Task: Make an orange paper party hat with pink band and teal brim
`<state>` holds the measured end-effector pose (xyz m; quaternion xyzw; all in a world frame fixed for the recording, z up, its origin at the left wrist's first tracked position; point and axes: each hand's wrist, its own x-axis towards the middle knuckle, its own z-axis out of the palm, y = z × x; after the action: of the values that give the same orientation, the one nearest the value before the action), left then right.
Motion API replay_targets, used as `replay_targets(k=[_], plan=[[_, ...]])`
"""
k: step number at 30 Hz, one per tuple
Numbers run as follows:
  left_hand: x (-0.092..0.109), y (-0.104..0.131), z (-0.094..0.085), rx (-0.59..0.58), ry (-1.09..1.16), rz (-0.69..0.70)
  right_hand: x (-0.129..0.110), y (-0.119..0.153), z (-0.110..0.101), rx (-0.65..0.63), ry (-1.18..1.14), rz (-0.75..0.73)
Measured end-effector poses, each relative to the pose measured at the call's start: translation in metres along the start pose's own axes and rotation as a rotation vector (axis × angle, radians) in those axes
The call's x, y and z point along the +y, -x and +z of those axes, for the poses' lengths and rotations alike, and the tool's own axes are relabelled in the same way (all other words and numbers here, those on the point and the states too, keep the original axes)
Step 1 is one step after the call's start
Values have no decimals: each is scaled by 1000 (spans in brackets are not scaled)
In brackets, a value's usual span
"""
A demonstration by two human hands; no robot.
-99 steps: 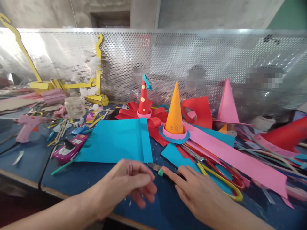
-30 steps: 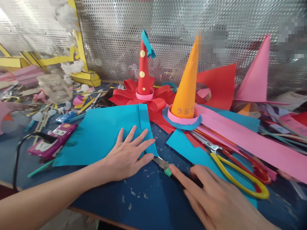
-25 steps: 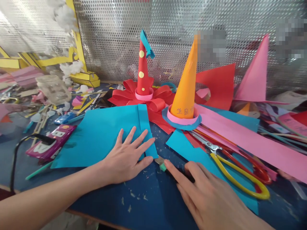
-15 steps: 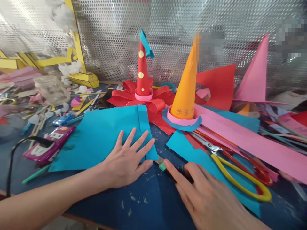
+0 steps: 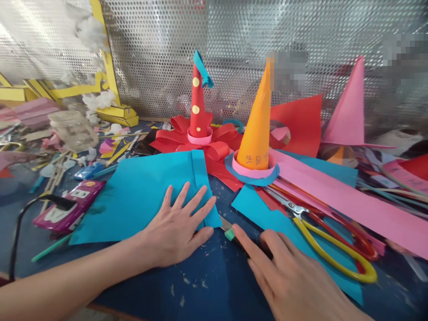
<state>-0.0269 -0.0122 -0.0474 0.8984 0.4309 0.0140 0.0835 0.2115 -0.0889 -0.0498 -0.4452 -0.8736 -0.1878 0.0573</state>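
Observation:
My left hand (image 5: 182, 225) lies flat with fingers spread on a sheet of blue paper (image 5: 143, 191), which has a narrow strip marked off by a line along its right side. My right hand (image 5: 284, 267) is closed around a utility knife (image 5: 230, 233) with a green end, its forefinger stretched along the top. The blade points left, its tip at the sheet's lower right corner; whether it touches the paper I cannot tell. Most of the knife's handle is hidden under my fingers.
Scissors (image 5: 317, 227) with red and yellow handles lie right of the knife, over blue scraps (image 5: 249, 203). Behind stand an orange cone hat (image 5: 256, 129), a red dotted cone (image 5: 196, 104) and a pink cone (image 5: 349, 111). A purple power strip (image 5: 72, 205) sits left.
The view has tilted up a little, so everything sits slightly lower in the picture. Both hands, the knife and the blue sheet keep nearly the same places relative to each other.

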Motion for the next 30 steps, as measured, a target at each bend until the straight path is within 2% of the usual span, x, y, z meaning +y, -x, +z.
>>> replay_targets(k=[30], plan=[[3,0,-1,-34,3,-25,-17,-3,4,-32,128,128]])
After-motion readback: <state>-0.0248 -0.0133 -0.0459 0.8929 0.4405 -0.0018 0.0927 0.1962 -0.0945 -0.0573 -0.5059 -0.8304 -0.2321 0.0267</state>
